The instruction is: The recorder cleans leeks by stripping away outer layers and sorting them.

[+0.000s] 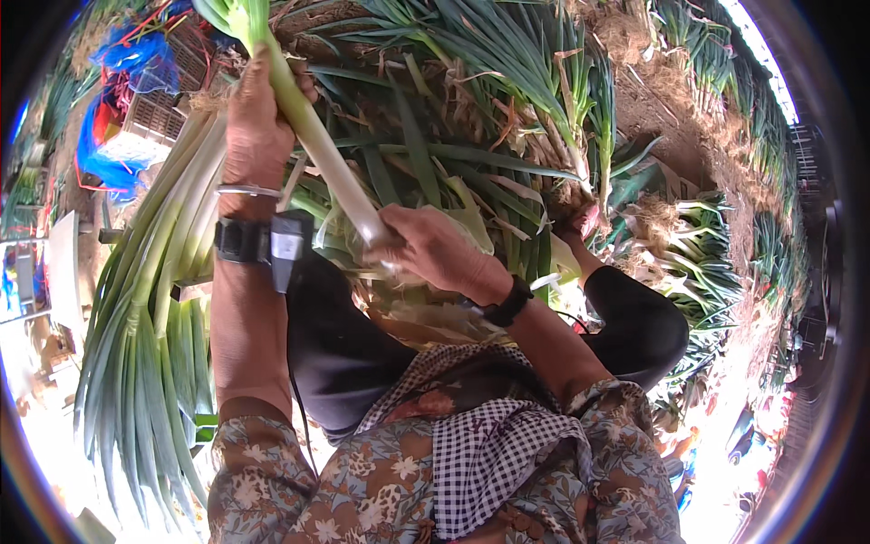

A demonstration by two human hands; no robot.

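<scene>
A thick leek point(324, 152) slants across in front of me, its green top up and left, its white end down and right. Wrapped around the upper, pale green stretch is my left hand point(257, 118). My right hand point(441, 247) is closed at the white lower end, with its fingertips partly hidden, so I cannot tell whether it also grips a blade. Left of my left forearm lies a stack of long leeks point(149, 281), white ends away from me and leaves hanging toward me. Loose green leaves and peelings point(426, 186) lie beneath the held leek.
Unpeeled leeks with dark green leaves point(507, 63) spread over the ground ahead. Rooted bundles point(689, 245) lie at the right, beyond my bent knee point(639, 322). Blue netting point(136, 59) and a plastic crate point(154, 116) are at the far left.
</scene>
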